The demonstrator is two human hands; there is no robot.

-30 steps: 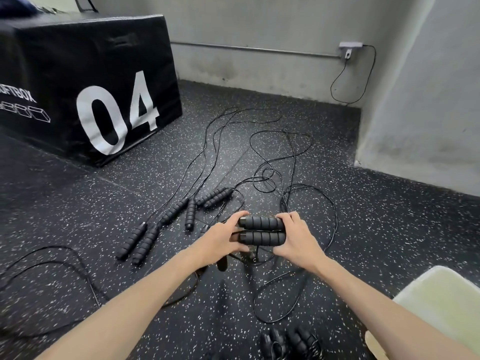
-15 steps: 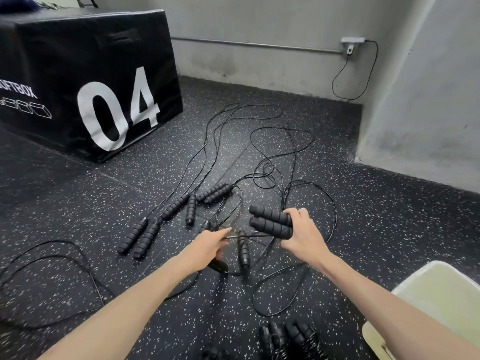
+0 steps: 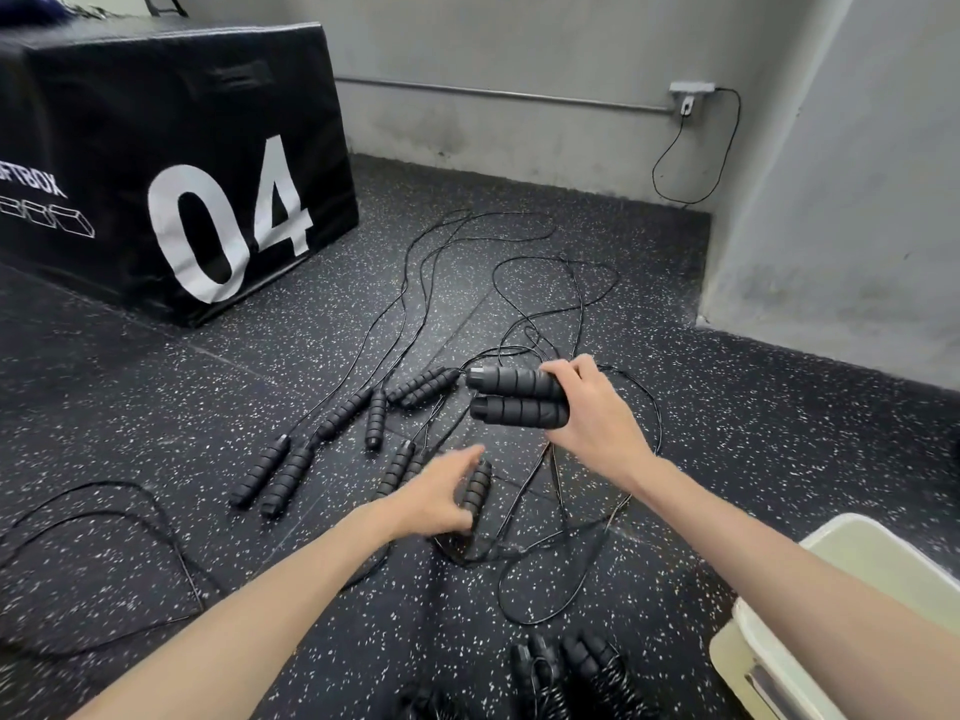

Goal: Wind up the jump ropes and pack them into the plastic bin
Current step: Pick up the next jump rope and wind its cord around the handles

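My right hand (image 3: 597, 423) grips a pair of black foam jump-rope handles (image 3: 514, 402), held side by side above the floor, and their thin cord hangs down below the hand. My left hand (image 3: 436, 496) hovers lower, fingers loosely extended over a single handle (image 3: 479, 484) lying on the floor, with nothing plainly in its grasp. Several more handles (image 3: 343, 407) lie to the left, their black cords (image 3: 519, 283) sprawled and tangled toward the wall. Two wound ropes (image 3: 571, 678) lie at the bottom edge. The pale plastic bin (image 3: 857, 558) sits at the lower right.
A big black soft box marked 04 (image 3: 182, 163) stands at the back left. Grey walls (image 3: 831, 200) close the corner behind and to the right, with a power cable (image 3: 691, 148) hanging from a socket. A loose cord loop (image 3: 104, 517) lies at the left on the speckled floor.
My left hand let go of the handle pair, briefly pinched the cord, then dropped toward a handle on the floor. My right hand lifted the pair up and to the right.
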